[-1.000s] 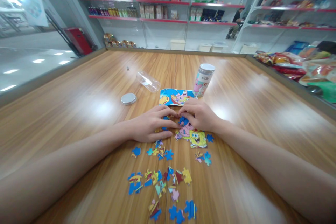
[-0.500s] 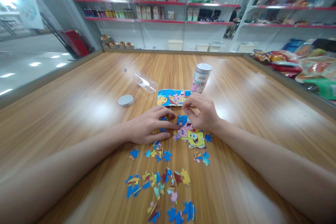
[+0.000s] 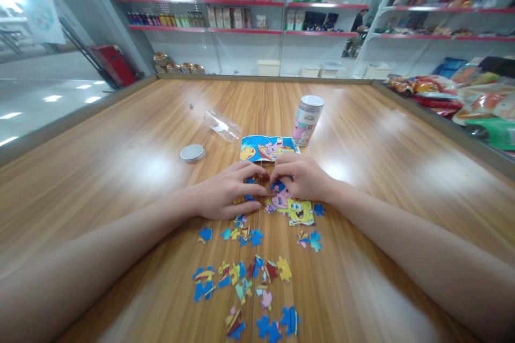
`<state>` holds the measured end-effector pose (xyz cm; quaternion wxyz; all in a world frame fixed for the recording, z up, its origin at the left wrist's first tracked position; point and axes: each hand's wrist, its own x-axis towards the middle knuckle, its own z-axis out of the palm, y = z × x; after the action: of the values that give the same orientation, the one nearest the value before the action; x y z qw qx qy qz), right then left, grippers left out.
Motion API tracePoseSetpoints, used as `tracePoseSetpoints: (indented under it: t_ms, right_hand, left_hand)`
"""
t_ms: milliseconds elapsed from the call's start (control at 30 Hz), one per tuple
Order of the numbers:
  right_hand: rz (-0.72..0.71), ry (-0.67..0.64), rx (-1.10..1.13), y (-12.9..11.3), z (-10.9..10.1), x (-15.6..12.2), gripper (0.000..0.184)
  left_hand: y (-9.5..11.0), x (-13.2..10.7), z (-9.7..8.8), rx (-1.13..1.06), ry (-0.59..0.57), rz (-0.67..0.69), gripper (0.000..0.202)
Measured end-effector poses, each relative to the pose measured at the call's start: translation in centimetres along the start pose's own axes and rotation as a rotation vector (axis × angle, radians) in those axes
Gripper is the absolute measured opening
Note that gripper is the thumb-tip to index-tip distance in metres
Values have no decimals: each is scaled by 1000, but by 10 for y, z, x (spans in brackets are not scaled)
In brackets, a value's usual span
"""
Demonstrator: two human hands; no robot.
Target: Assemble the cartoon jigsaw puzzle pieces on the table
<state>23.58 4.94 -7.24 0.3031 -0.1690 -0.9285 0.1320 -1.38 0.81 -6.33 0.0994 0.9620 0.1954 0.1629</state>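
My left hand (image 3: 227, 191) rests on the table with its fingers spread. Its index fingertip touches the left edge of a partly joined jigsaw puzzle (image 3: 280, 201), which shows a pink figure and a yellow square face (image 3: 300, 211). Blue puzzle pieces (image 3: 250, 188) lie partly covered under its fingers. My right hand (image 3: 303, 176) is closed in a pinch over the puzzle's top edge, on a blue puzzle piece (image 3: 277, 186) mostly hidden by the fingers. Just behind the hands lies a printed picture sheet (image 3: 259, 149) with the same figures.
Loose puzzle pieces (image 3: 243, 289) lie in clusters nearer me. Beyond the hands are a capped printed tube (image 3: 308, 123), a clear plastic tube (image 3: 222, 126) on its side and a round silver lid (image 3: 192, 153). Packaged goods (image 3: 434, 96) stand right of the table (image 3: 140, 118); a person is far back.
My right hand has moved left and slightly down, its pinched fingers now at the puzzle's top edge. My left hand has stayed in place.
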Motion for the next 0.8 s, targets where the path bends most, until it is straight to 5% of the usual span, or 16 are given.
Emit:
tracePoseSetpoints:
  t_ms: [333, 567, 800]
  right_hand:
    - [-51, 130, -58, 0, 1, -2, 28]
    - [-8, 55, -28, 2, 2, -3, 25]
    - [-2, 117, -60, 0, 2, -3, 30]
  left_hand:
    - [-2, 0, 1, 1, -29, -2, 38]
    - [-1, -1, 1, 3, -20, 5, 37]
    - [-1, -1, 1, 1, 7, 17, 36]
